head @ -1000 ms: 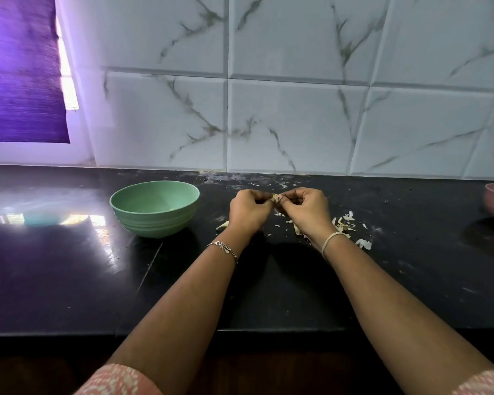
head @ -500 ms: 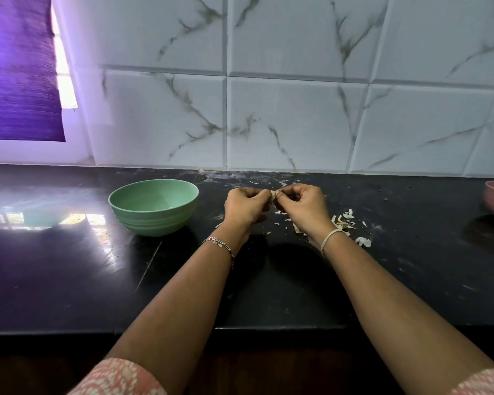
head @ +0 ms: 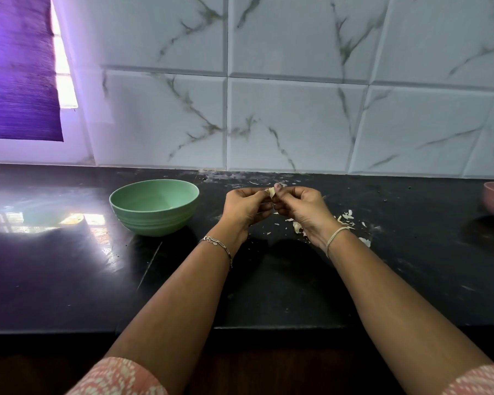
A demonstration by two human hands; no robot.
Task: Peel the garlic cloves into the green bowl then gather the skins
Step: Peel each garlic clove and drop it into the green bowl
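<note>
Your left hand (head: 244, 208) and right hand (head: 303, 209) meet above the worktop (head: 268, 280), fingers curled, pinching one garlic clove (head: 271, 191) together. The green bowl (head: 154, 206) stands left of them; skins (head: 345, 220) lie beside your right wrist.

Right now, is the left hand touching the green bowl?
Apart. The head view shows bare black counter between the left hand and the green bowl; that hand and the right hand pinch a garlic clove.

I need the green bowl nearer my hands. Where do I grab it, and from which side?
Pinch the green bowl at its right rim, from above: it stands upright and open, the rim is bare, and that side is nearest the left hand.
</note>
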